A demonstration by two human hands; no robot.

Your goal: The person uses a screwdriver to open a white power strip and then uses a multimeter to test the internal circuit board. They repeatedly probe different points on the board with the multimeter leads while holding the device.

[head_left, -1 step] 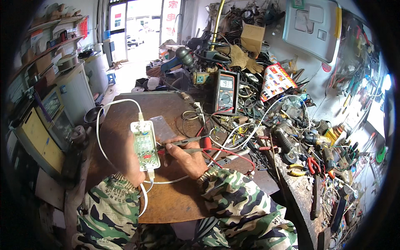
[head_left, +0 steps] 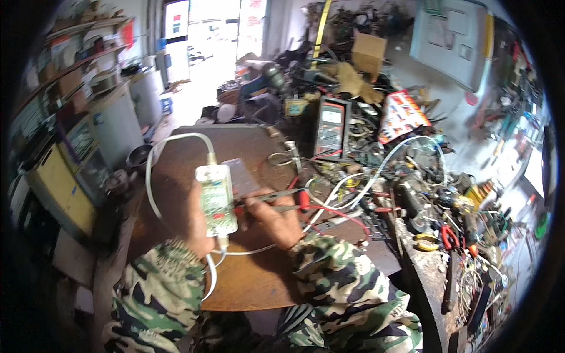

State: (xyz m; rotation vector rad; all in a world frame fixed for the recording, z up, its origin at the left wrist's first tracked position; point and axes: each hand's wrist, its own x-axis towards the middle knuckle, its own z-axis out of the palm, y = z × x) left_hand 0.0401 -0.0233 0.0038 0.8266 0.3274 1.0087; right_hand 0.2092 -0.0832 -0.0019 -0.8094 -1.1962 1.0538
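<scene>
My left hand [head_left: 199,220] grips a small white rectangular electrical box [head_left: 215,191] by its left side, holding it above the brown table. Its face shows a pale green interior with a red part near the lower end. White cables enter the box at both ends. Closed around slim dark test probes [head_left: 272,196], my right hand [head_left: 276,222] is just right of the box. Blur hides whether the probe tips touch it. Behind the hands, a multimeter [head_left: 331,128] in a dark frame stands upright, its display unreadable now. A red lead [head_left: 338,210] runs rightward from near my right hand.
A clear plastic bag [head_left: 240,172] lies on the brown table [head_left: 188,150] behind the box. Tangled wires, a yellow drill [head_left: 448,199], yellow-handled pliers [head_left: 426,242] and red-handled pliers [head_left: 450,236] crowd the right side. A white cable [head_left: 152,182] loops at the left.
The whole view has shifted slightly, so most things sit farther right in the picture and look blurrier. Both hands keep their hold on the box and the probes.
</scene>
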